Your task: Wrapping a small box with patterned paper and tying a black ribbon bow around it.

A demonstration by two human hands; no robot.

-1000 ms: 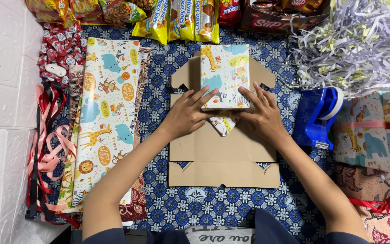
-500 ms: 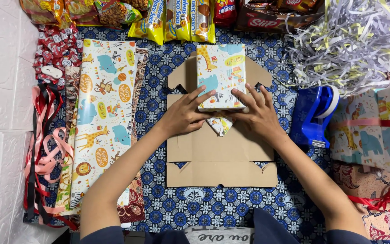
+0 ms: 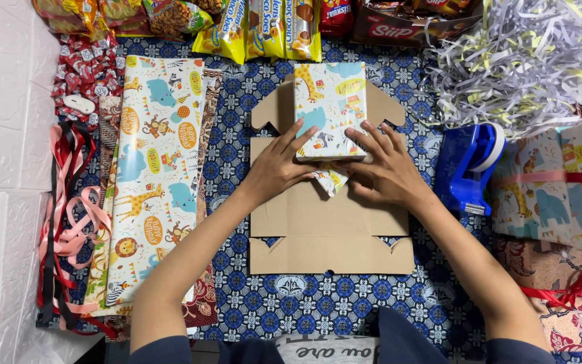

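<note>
Cardboard is our anchor here: a flattened brown cardboard box (image 3: 331, 229) lies open on a blue patterned cloth (image 3: 345, 296) that covers the whole work surface, and we're placing everything off that.

Sitting on the far half of the cardboard is the wrapped box (image 3: 330, 108), done up in pale animal-print paper. Our left hand (image 3: 279, 165) is flat against its near left corner, fingers spread and pressing down on the paper. Our right hand (image 3: 386, 165) does the same on the near right corner, fingers fanned out too. Neither one is pinching anything, just holding flat. Between them a little pointed paper flap (image 3: 331, 178) sticks out from the near end of the box onto the cardboard.

Left of the cardboard we've got a long sheet of matching wrapping paper (image 3: 153, 175), and further left a tangle of red and pink ribbons (image 3: 69, 229) near the cloth's edge, with white wall tiles (image 3: 1, 135) beyond that. Right of the cardboard, just beside our right wrist, is a blue tape dispenser (image 3: 469, 165), then some already wrapped gifts (image 3: 560, 182) with red ribbon. Beyond the cardboard's far edge there's a row of snack packets (image 3: 264, 27), and off to the far right a heap of shredded paper (image 3: 520, 61).
</note>
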